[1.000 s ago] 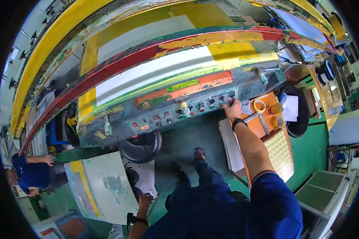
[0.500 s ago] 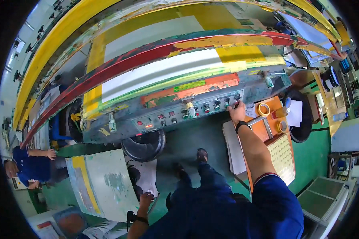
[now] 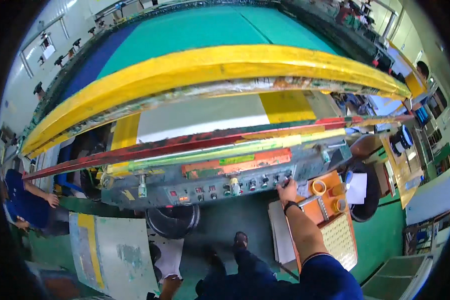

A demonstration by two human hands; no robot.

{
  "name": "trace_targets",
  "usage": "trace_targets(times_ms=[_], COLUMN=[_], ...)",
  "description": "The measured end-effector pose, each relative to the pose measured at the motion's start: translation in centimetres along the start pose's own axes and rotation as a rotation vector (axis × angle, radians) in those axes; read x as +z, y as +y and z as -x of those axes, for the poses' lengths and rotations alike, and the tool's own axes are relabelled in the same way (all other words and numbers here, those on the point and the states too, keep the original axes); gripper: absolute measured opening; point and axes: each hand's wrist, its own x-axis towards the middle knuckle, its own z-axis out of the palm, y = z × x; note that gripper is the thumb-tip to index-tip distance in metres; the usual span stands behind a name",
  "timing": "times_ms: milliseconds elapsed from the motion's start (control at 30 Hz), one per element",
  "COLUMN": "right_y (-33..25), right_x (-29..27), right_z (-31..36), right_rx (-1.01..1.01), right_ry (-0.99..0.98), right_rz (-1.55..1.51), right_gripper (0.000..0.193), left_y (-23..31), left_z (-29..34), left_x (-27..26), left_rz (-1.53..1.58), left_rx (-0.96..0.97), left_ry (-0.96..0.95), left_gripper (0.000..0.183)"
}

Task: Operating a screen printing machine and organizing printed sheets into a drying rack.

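Observation:
My right hand point(image 3: 287, 191) reaches forward to the right end of a grey control panel point(image 3: 157, 194). Its fingers are closed around a small dark knob point(image 3: 288, 180). Several other knobs and lit displays line the same panel. Low in the picture, my left hand point(image 3: 171, 286) is beside a white sheet point(image 3: 172, 255); its fingers are dark and too unclear to make out a grip. Above the panel runs a paint-smeared red bar point(image 3: 185, 142). Behind the bar, a large yellow-edged frame point(image 3: 235, 61) with a teal screen point(image 3: 210, 27) hangs over a white board point(image 3: 200, 119).
An orange stand point(image 3: 312, 212) at my right carries a tape roll point(image 3: 318, 187), jars and a patterned sheet. A black round bin point(image 3: 172, 220) stands under the panel. A pale paint-marked board point(image 3: 127, 252) lies left of me. Another person point(image 3: 27, 202) stands at far left.
My view has tilted up, bringing the teal screen into sight. The red bar and yellow frame appear closer to the panel. My right hand stays at the knob.

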Motion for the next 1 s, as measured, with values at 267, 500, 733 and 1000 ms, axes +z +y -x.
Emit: trace_targets(times_ms=[267, 500, 733, 1000], right_y=[1.6, 0.7, 0.7, 5.8], right_x=[0.3, 0.6, 1.1, -0.1], right_z=[-0.5, -0.3, -1.1, -2.3], right_rx=[0.029, -0.024, -0.026, -0.134], right_ry=[-0.07, 0.001, 0.059, -0.06], right_rz=[-0.021, 0.011, 0.013, -0.262], right_gripper=[0.056, 0.059, 0.065, 0.066], left_y=[1.7, -0.6, -3.7, 3.4], left_z=[-0.2, 1.9, -0.4, 3.9], left_x=[0.6, 0.2, -0.1, 4.0], left_rz=[-1.155, -0.474, -0.304, -0.168], left_rx=[0.497, 0.307, 0.244, 0.086], left_ry=[0.085, -0.09, -0.11, 0.177], left_gripper=[0.016, 0.041, 0.037, 0.035])
